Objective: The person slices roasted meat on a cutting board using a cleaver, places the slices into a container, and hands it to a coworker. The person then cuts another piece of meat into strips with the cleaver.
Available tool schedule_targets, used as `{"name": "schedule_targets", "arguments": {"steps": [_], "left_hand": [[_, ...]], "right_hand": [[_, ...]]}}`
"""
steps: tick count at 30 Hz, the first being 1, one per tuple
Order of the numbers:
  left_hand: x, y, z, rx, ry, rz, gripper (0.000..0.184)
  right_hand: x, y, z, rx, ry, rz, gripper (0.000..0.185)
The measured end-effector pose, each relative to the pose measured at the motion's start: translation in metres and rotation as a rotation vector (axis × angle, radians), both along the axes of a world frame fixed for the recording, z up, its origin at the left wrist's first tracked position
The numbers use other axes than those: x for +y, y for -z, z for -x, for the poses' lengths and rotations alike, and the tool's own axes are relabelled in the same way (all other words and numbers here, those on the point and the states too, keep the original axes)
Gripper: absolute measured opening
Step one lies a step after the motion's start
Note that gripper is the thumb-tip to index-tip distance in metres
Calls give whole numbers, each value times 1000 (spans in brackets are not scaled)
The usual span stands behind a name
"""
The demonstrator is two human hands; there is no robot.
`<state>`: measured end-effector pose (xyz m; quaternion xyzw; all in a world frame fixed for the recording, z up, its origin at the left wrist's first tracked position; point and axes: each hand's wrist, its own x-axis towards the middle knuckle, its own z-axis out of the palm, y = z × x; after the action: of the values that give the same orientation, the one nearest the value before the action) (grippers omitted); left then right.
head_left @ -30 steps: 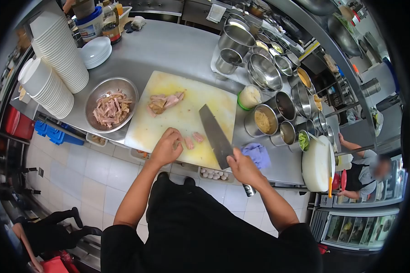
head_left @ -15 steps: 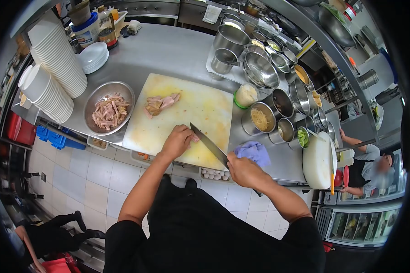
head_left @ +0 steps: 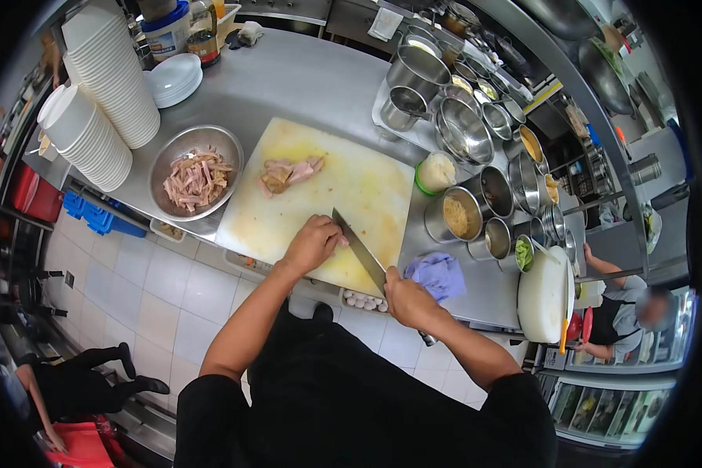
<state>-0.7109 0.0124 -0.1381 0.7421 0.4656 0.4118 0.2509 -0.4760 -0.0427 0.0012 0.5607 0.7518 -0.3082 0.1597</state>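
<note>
A white cutting board (head_left: 366, 171) lies on the steel counter. My right hand (head_left: 407, 299) grips the handle of a large cleaver (head_left: 359, 248), its blade angled up and left over the board. Close to the blade's tip, my left hand (head_left: 314, 243) has its fingers curled on a small piece of pink meat (head_left: 341, 242), partly hidden by the fingers. Farther up the board sits a larger chunk of meat (head_left: 290, 173). Left of the board, a steel bowl (head_left: 157, 187) holds a pile of cut meat strips (head_left: 197, 179).
Stacked white containers (head_left: 113, 74) and plates (head_left: 173, 78) stand at the left. Steel pots (head_left: 420, 72) and a noodle pot (head_left: 454, 215) crowd the right, near a purple cloth (head_left: 435, 276). One person (head_left: 620, 308) is at the right, another (head_left: 74, 386) at the lower left.
Since a second ago, my left hand has moved right and closed on the small meat piece. The cleaver has swung left beside my fingers. The view has shifted slightly.
</note>
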Motion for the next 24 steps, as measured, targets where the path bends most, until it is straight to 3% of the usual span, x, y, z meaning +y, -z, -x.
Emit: {"name": "schedule_targets", "arguments": {"steps": [4,6,14,19,24], "left_hand": [[-2,-15,8,-56,53,66,7],[-2,-12,13,-143,35,242,6],[3,-2,12,-30,45,60,6],[2,2,11,-4,54,29,6],[-1,-11,24,-140,22,212,7]], "right_hand": [[3,-7,-15,134,66,-26,24],[-1,-15,-13,116,76,-49,25],[2,-45,6,-31,1,69,26],[-6,0,11,11,9,3,25],[-11,16,-2,100,102,-58,25]]}}
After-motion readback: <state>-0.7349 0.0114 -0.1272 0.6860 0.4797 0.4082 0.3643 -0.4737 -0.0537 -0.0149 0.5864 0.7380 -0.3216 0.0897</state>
